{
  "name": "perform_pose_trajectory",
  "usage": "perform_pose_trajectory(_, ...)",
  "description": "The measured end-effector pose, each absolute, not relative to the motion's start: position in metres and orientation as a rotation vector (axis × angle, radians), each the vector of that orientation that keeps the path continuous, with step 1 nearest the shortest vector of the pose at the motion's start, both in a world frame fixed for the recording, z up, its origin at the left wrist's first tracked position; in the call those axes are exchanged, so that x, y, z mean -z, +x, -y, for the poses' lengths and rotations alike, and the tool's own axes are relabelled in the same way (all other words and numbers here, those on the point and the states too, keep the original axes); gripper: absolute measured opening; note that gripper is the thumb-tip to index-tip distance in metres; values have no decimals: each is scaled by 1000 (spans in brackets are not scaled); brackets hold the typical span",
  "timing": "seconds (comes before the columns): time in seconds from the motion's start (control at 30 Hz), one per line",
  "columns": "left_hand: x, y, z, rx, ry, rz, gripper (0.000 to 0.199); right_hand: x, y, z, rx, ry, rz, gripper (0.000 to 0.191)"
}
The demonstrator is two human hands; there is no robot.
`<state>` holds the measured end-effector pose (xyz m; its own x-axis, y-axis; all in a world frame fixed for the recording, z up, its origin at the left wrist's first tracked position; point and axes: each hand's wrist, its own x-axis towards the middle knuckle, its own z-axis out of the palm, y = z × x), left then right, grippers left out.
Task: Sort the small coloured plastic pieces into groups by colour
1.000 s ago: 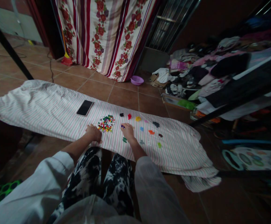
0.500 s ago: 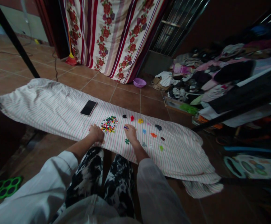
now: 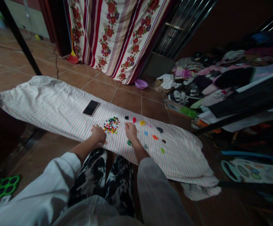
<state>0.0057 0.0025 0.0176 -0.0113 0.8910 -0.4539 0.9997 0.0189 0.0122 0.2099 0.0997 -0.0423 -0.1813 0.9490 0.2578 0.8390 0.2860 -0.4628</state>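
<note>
A mixed heap of small colourful beads lies on a striped cloth. My left hand rests on the cloth at the heap's near left side, thumb apart from the loosely bent fingers, holding nothing that I can see. Right of the heap, my right hand is low over the cloth with its fingertips pressed together; what they hold, if anything, is hidden. Around it lie small single-colour groups: black beads, red beads, yellow beads, green beads, light blue beads and orange beads.
A phone lies on the cloth left of the heap. Beyond the cloth are a purple bowl on the tiled floor and a flowered curtain. Clothes are piled at the right. A dark pole rises at the left.
My right hand has shifted slightly up, and the dark blue-purple beads seen by its fingertips are now covered. My left hand stays beside the heap. The view has tilted slightly.
</note>
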Motion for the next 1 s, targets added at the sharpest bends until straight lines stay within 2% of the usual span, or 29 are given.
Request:
perform_pose_trajectory(0.3,-22,10,-2,493,1825,-2049,103,34,152,-103,-385,-1473,2268,24)
perform_pose_trajectory(0.57,-21,7,-2,478,1906,-2002,95,25,132,-108,-437,-1561,2357,26)
perform_pose_trajectory(0.83,-18,9,-2,534,1895,-2038,111,26,120,-114,-411,-1623,2418,28)
perform_pose_trajectory(1.0,-18,8,-3,553,1905,-2045,109,27,115,-120,-393,-1677,2408,28)
